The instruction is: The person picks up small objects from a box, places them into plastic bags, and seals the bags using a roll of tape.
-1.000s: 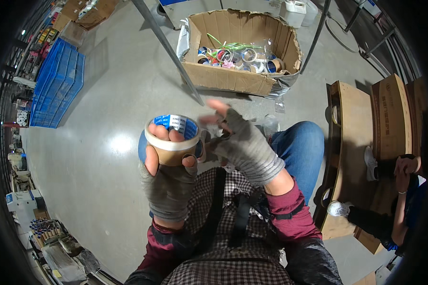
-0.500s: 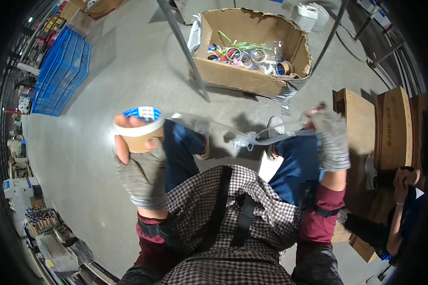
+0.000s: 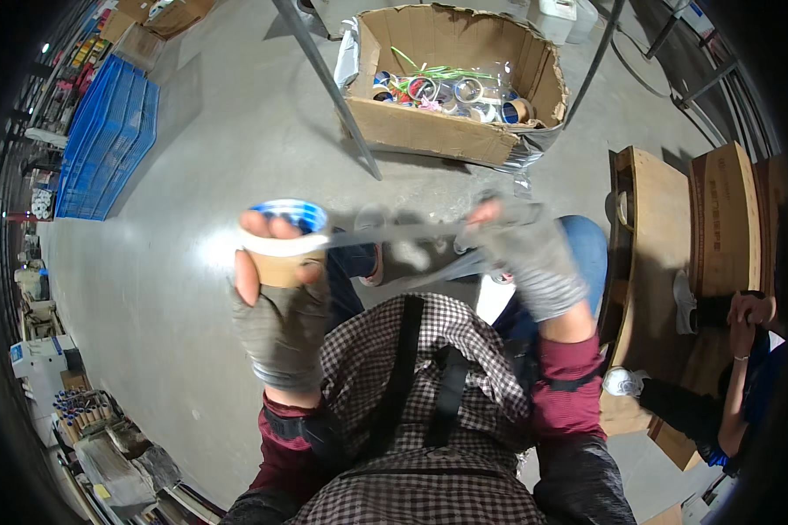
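Observation:
My left hand (image 3: 282,297), in a grey fingerless glove, holds a roll of tape (image 3: 280,267) with a brown outer side, a whitish rim and a blue and white inside. Its fingers reach into the core and the thumb presses the outside. From the roll a translucent strip (image 3: 394,234) stretches across to my right hand (image 3: 521,245), also gloved in grey. That hand is closed on the strip by its fingertips and blurred by motion. More of the loose strip hangs below it, above my knees.
Ahead on the floor stands a torn cardboard box (image 3: 446,136) with several tape rolls and green strips inside, between metal legs (image 3: 328,87). Blue crates (image 3: 109,140) are stacked at the left. At the right are a wooden box (image 3: 661,201), a brown carton (image 3: 722,210) and a seated person with clasped hands (image 3: 749,319).
My right hand has moved left and inward, closer to the roll, with the strip. My left hand has shifted slightly right, still holding the roll.

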`<state>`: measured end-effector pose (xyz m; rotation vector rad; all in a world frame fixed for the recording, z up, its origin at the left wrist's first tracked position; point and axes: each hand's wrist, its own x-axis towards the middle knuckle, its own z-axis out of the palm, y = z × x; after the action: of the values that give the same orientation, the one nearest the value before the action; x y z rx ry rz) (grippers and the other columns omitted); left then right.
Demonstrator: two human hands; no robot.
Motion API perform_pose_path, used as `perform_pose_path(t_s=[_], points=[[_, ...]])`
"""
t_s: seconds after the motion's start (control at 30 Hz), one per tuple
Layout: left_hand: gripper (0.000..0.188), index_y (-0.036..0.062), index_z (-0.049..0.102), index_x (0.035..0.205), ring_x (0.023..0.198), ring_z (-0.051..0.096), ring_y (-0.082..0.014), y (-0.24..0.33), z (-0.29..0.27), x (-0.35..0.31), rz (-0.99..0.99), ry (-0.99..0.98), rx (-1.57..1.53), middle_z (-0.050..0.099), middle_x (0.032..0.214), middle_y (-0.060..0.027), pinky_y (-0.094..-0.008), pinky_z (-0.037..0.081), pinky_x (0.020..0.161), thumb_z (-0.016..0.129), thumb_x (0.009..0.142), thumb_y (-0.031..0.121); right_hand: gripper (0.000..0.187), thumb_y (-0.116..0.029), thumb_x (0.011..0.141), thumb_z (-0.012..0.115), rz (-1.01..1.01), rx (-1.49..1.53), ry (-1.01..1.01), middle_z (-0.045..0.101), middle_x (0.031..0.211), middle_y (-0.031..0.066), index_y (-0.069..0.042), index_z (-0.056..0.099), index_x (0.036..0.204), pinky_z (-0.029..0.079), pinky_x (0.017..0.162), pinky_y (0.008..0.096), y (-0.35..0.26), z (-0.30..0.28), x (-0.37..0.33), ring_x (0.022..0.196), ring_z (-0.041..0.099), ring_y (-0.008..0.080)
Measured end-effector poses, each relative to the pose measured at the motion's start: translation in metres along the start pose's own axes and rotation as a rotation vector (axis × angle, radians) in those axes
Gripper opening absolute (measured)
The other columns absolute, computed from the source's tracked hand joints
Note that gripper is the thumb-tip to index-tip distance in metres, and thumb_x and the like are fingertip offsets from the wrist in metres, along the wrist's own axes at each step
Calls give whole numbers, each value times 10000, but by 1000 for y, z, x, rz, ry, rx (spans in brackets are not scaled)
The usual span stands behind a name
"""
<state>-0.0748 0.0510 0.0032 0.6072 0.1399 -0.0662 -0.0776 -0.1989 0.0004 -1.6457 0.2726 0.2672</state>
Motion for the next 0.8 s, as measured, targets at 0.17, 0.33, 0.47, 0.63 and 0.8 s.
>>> perform_pose_path(t_s=[0.17, 0.33, 0.47, 0.63, 0.8], points=[[346, 105, 451, 1260, 1177, 437, -186, 39, -19, 13, 85, -131, -374, 489, 1266, -22, -412, 450, 791, 397, 946, 240, 170, -270, 825, 579, -160, 239, 636, 495, 656, -18, -105, 581, 867, 347, 486, 227, 86, -141, 12, 529, 432, 88], [350, 98, 440, 1265, 1162, 460, -186, 58, -31, 14, 210, -109, -327, 495, 1265, -6, -411, 449, 806, 454, 927, 192, 254, -362, 808, 624, -137, 842, 1166, 518, 691, 2, -125, 555, 870, 400, 535, 293, 132, -229, 3, 571, 488, 133], [329, 102, 455, 1246, 1151, 473, -174, 40, -23, 13, 170, -42, -338, 499, 1261, -9, -417, 437, 804, 445, 932, 200, 213, -307, 812, 605, -67, 534, 1008, 572, 731, 11, -97, 577, 834, 386, 562, 248, 79, -148, 4, 592, 491, 107], [298, 109, 456, 1220, 1126, 492, -202, 16, 5, 2, -44, -15, -514, 506, 1208, -34, -439, 440, 799, 411, 943, 208, 198, -97, 757, 620, -367, 259, 448, 575, 814, 10, -86, 558, 945, 361, 468, 177, 24, -27, -1, 578, 463, 47], [306, 128, 435, 1225, 1111, 505, -184, -12, 15, -7, -90, -54, -305, 512, 1213, -13, -392, 474, 764, 402, 948, 254, 438, 5, 732, 628, -288, 63, 20, 548, 753, 3, -49, 492, 1145, 390, 461, 184, -4, 45, 6, 556, 511, 46]])
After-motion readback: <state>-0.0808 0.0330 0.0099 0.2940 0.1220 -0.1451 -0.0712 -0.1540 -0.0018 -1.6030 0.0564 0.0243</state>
